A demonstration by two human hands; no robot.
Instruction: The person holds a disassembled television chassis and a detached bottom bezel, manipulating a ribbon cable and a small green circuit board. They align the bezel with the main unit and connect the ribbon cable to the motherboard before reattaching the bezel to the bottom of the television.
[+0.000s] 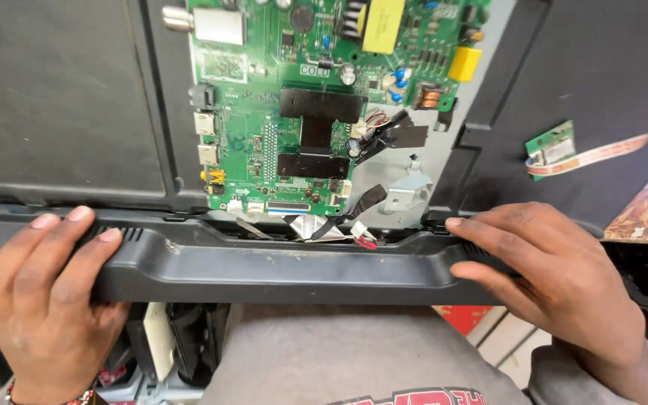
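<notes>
A long black plastic bar [286, 266] runs across the near edge of a flat black panel [61, 97]. My left hand [35, 296] grips the bar's left end, fingers laid over its top. My right hand [545, 266] holds the bar's right end, fingers pointing left along it. Behind the bar, a green circuit board [264, 135] lies exposed on the panel's back, with black tape strips, a yellow block and metal ports. Loose black and red wires [354, 225] hang from the board toward the bar's middle.
A small green board [550, 148] with a flat ribbon cable [609, 154] lies on the panel at right. A grey metal bracket [406, 191] sits by the wires. My grey shirt [324, 360] fills the bottom middle.
</notes>
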